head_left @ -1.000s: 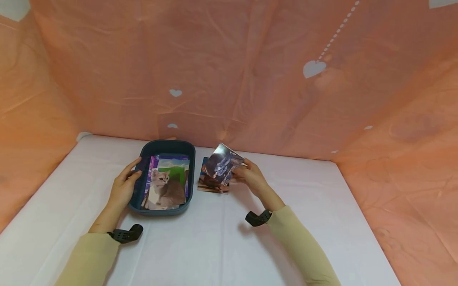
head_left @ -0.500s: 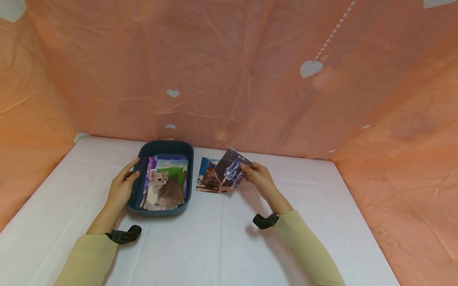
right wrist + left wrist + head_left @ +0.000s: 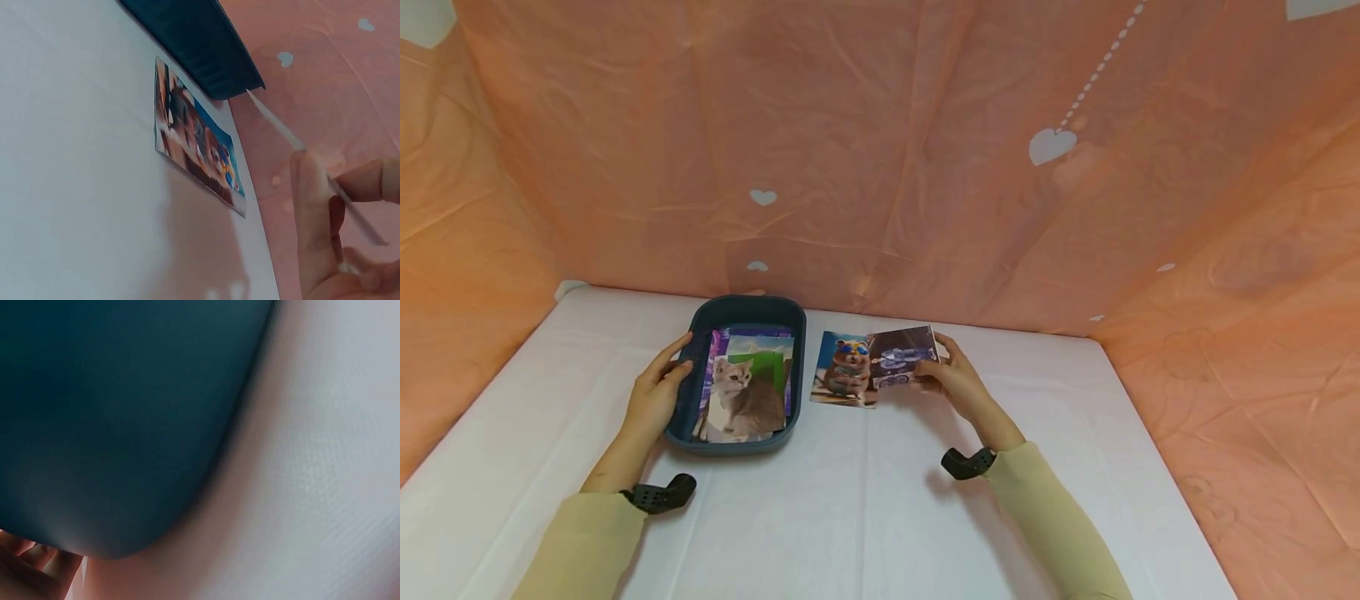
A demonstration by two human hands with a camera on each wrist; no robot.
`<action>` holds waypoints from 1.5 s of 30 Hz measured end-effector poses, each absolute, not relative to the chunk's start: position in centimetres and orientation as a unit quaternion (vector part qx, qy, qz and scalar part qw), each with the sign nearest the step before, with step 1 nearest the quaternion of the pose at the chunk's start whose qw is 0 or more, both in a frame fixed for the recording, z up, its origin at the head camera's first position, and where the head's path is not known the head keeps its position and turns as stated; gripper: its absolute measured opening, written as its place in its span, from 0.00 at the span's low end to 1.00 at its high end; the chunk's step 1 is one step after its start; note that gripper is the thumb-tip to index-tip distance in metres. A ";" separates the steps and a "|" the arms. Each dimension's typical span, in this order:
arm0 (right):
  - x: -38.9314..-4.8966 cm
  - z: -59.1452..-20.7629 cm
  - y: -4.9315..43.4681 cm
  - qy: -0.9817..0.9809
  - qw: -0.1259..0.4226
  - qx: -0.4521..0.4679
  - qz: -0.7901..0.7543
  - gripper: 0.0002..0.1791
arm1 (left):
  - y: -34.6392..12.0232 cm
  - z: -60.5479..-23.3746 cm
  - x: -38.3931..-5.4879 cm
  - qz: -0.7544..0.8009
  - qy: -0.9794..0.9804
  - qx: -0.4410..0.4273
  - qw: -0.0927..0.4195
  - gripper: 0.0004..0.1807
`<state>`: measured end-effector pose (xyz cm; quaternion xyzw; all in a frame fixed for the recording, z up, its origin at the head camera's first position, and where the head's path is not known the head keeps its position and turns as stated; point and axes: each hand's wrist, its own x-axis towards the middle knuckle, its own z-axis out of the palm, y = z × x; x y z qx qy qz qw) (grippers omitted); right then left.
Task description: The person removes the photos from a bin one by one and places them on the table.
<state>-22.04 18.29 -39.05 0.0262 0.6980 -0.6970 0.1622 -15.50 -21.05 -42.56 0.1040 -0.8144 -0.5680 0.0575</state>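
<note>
My right hand (image 3: 951, 375) pinches a dark photo card (image 3: 897, 357) with a bluish figure on it, between thumb and fingers. In the right wrist view this card (image 3: 281, 128) appears edge-on, above the table. Left of it, a photo card of a furry animal in sunglasses (image 3: 846, 371) lies flat on the white cloth. A dark blue plastic box (image 3: 737, 447) stands farther left, and my left hand (image 3: 655, 396) grips its left side. Inside the box several photo cards are stacked, with a kitten card (image 3: 748, 396) on top. The left wrist view shows mostly the box's outer wall (image 3: 112, 425).
A white cloth (image 3: 820, 517) covers the table. Orange sheeting (image 3: 880, 167) with white hearts rises close behind the box and on both sides. Black wrist cameras (image 3: 662, 493) sit on both wrists.
My right hand has moved right with the dark card and turned it level, uncovering the animal card beneath. The left hand and the box stay put.
</note>
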 end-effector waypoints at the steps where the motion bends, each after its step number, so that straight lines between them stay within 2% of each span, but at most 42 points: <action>1: -22.0 -39.1 18.3 0.698 0.166 0.024 -0.696 0.42 | -21.0 -42.6 -15.5 -0.571 -0.812 0.103 0.059 0.26; 9: -21.9 -39.5 18.4 0.701 0.164 0.008 -0.694 0.44 | -20.9 -42.5 -15.5 -0.574 -0.810 0.105 0.058 0.26; 21: -21.9 -39.9 19.0 0.730 0.168 -0.001 -0.663 0.38 | -21.0 -42.5 -15.6 -0.572 -0.812 0.102 0.060 0.26; 33: -22.1 -41.0 19.9 0.725 0.100 0.058 -0.679 0.22 | -21.0 -42.5 -15.6 -0.566 -0.816 0.101 0.059 0.26; 40: -22.1 -41.4 20.3 0.693 0.083 0.093 -0.710 0.23 | -21.0 -42.4 -15.7 -0.566 -0.817 0.096 0.055 0.26; 45: -22.1 -42.2 20.5 0.703 0.056 0.118 -0.699 0.20 | -21.1 -42.4 -15.6 -0.562 -0.819 0.100 0.054 0.26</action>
